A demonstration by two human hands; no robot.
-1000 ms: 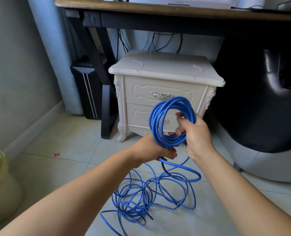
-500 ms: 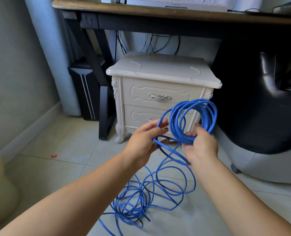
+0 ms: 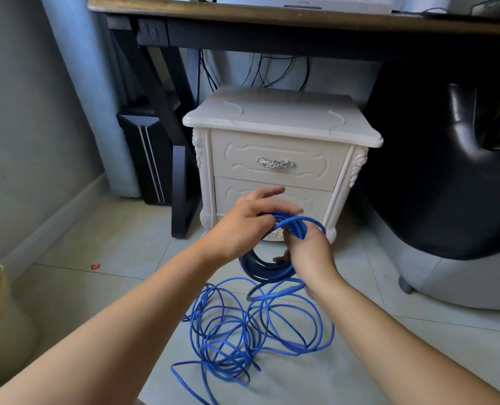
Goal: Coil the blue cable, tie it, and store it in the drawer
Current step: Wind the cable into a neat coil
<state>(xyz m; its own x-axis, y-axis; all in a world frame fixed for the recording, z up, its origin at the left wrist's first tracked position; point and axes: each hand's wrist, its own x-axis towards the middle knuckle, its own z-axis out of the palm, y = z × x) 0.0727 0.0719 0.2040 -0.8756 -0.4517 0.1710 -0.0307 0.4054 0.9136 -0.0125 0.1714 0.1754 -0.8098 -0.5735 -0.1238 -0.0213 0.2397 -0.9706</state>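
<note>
Hands meet low in front of the nightstand [image 3: 272, 118]. The right hand [image 3: 308, 254] is closed round the near side of the coil [image 3: 267, 271], fingers curled through its middle. The left hand [image 3: 240, 226] lies across the coil's top with its index finger straight and a strand running out from under the others; whether it pinches that strand cannot be told. Half a second ago the left hand was apart from the bundle, drawing the strand across. Now it has brought that turn onto the stack. The coil itself has dropped from upright at drawer height to a lower, flatter tilt. So one more loop is on, and the coiling step is still under way. Much of the blue cable [image 3: 228, 331] is still slack, sprawled in overlapping loops on the tiled floor [image 3: 120, 258] just below the hands, so several turns likely remain before tying. The nightstand's upper drawer [image 3: 234, 153] is shut and untouched, and the lower one is partly hidden by the hands.
</note>
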